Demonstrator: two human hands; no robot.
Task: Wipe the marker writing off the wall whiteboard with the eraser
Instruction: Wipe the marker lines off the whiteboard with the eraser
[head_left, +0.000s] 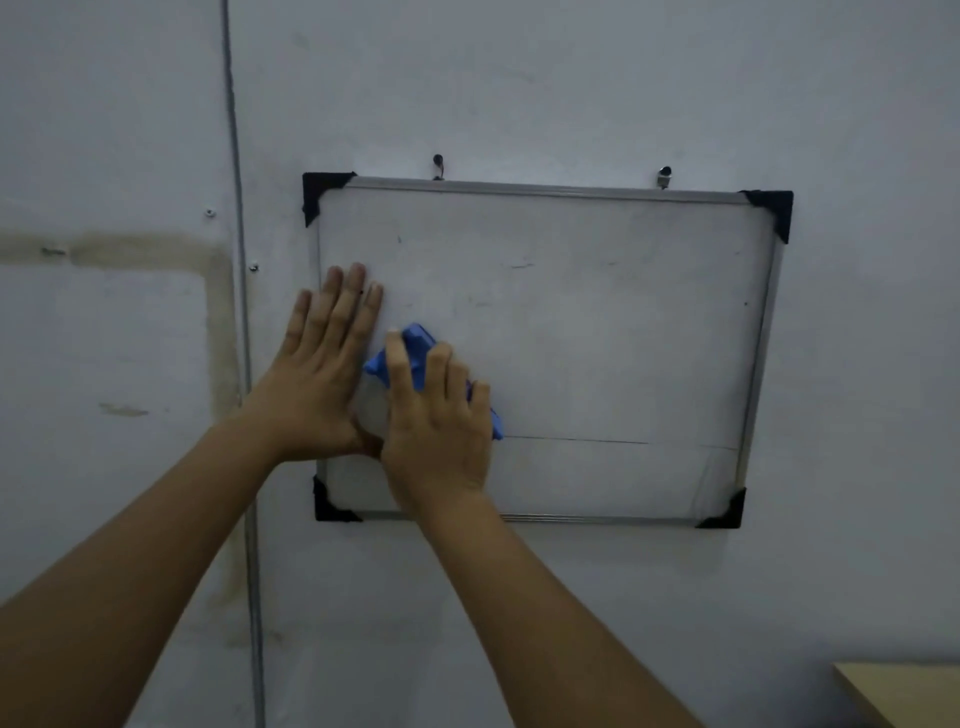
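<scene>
A small whiteboard with a metal frame and black corner caps hangs on the wall from two hooks. Its surface shows only faint smudges and a thin dark line low across the right half. My right hand presses a blue eraser flat against the board's left part, fingers spread over it. My left hand lies flat and open on the board's left edge, fingers pointing up, right beside the eraser.
The grey wall carries a thin vertical conduit left of the board and a stained patch further left. A light wooden tabletop corner shows at the bottom right.
</scene>
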